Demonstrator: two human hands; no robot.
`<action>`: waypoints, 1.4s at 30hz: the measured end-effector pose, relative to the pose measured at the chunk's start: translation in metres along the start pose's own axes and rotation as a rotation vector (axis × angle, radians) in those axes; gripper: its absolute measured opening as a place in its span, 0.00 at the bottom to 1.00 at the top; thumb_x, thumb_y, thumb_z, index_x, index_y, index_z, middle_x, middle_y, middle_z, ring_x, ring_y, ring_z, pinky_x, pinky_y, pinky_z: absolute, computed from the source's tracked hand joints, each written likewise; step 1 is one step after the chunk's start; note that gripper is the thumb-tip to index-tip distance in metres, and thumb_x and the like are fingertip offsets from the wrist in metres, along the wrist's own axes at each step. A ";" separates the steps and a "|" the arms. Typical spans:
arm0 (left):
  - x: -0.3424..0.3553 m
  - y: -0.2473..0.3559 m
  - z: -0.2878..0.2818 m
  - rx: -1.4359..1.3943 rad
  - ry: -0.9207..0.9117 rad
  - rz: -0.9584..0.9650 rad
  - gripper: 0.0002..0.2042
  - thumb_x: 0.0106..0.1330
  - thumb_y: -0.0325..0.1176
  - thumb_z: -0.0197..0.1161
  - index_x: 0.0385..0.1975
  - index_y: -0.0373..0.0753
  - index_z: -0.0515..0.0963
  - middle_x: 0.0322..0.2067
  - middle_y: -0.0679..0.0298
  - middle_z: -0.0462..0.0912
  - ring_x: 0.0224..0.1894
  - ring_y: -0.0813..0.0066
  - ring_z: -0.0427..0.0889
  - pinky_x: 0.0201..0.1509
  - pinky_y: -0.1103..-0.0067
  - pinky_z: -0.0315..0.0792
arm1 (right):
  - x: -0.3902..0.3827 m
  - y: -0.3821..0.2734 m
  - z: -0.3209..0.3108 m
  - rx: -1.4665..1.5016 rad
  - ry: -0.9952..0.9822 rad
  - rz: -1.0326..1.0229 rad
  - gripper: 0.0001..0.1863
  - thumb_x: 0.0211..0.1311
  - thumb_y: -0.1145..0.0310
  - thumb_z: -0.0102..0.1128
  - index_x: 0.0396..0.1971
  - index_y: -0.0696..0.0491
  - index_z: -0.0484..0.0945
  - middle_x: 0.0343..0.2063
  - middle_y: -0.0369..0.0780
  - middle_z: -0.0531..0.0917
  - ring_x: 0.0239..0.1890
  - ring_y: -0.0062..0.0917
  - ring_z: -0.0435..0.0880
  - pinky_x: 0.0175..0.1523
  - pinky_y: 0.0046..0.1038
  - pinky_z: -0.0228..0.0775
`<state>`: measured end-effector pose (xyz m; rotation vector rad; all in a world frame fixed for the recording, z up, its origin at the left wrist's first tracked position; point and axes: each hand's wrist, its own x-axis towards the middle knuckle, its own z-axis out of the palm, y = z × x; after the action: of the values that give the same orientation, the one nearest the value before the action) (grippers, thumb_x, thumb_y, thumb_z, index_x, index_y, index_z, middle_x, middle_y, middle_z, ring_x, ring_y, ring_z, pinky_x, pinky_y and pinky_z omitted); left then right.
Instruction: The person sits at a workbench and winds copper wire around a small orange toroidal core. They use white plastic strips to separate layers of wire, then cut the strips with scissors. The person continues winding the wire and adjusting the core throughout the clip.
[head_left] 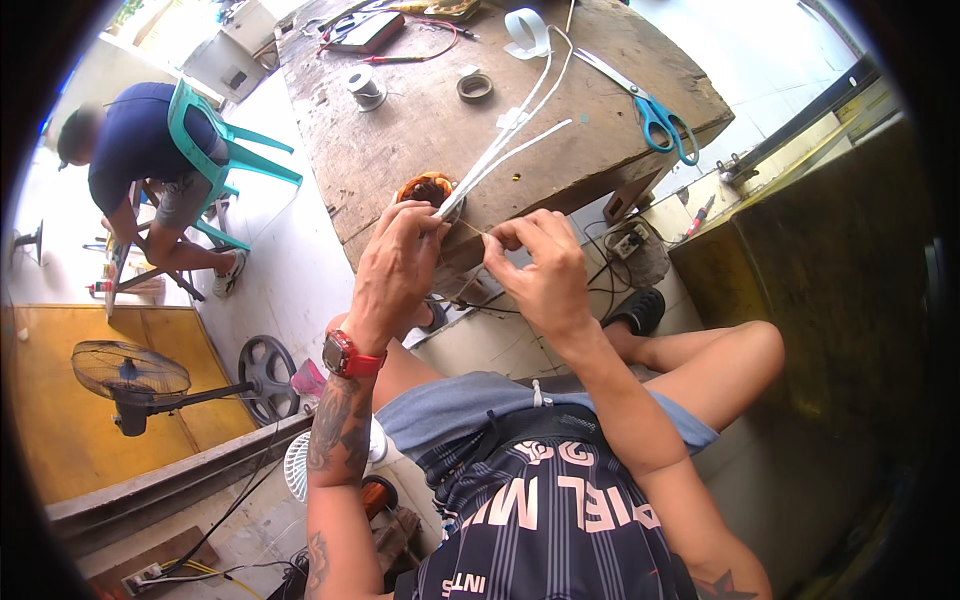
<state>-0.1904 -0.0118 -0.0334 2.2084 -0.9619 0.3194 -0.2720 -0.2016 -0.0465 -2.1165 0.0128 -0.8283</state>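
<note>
Wire work midway, by our read: white leads (502, 142) gathered at the orange-rimmed coil (425, 187), thin wire (468, 226) in our fingers.

Coil is at the wooden table's (420, 120) near edge, partly behind our left hand (398, 260); that hand's thumb and fingers pinch the leads' lower ends. Right hand (540, 262), just off the same edge, has thumb and forefinger together on the thin wire. Done: leads brought together. Left, we judge: securing the thin wire; can't tell if any joint is made, fingers cover it. Scissors (650, 115) at the table's right side, brown tape roll (475, 88) mid-table, both unheld. Writing: big pale lettering across our dark shirt (550, 500), partly legible; multimeter (366, 32) at table's far left, markings too small.
</note>
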 end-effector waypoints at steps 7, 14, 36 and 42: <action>-0.004 -0.006 0.011 -0.141 0.169 0.015 0.06 0.66 0.21 0.70 0.39 0.36 0.83 0.50 0.56 0.89 0.59 0.54 0.86 0.65 0.62 0.78 | 0.008 -0.013 -0.001 0.886 -0.307 0.577 0.19 0.76 0.71 0.63 0.63 0.53 0.76 0.35 0.39 0.87 0.36 0.18 0.83 0.37 0.26 0.76; -0.003 -0.006 0.010 -0.124 0.172 0.017 0.06 0.65 0.21 0.70 0.39 0.37 0.83 0.51 0.57 0.89 0.59 0.54 0.86 0.69 0.59 0.76 | 0.046 -0.024 0.009 -0.056 -0.129 -0.322 0.31 0.69 0.74 0.69 0.71 0.53 0.71 0.46 0.43 0.87 0.39 0.36 0.84 0.49 0.34 0.78; -0.006 -0.006 0.014 -0.147 0.216 0.036 0.05 0.66 0.22 0.70 0.39 0.37 0.83 0.49 0.58 0.90 0.60 0.55 0.86 0.70 0.58 0.75 | 0.030 -0.019 -0.004 0.613 -0.401 0.218 0.46 0.67 0.82 0.59 0.83 0.50 0.52 0.40 0.39 0.88 0.38 0.31 0.83 0.57 0.33 0.72; -0.005 -0.006 0.014 -0.147 0.230 0.052 0.05 0.66 0.22 0.70 0.38 0.36 0.82 0.50 0.56 0.90 0.61 0.54 0.85 0.72 0.56 0.74 | 0.041 -0.012 0.017 -0.256 -0.299 -0.372 0.47 0.67 0.72 0.72 0.82 0.52 0.56 0.45 0.40 0.88 0.48 0.31 0.85 0.59 0.33 0.71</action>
<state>-0.1899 -0.0154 -0.0489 1.9672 -0.8886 0.4987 -0.2336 -0.1933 -0.0223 -2.5116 -0.4673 -0.7407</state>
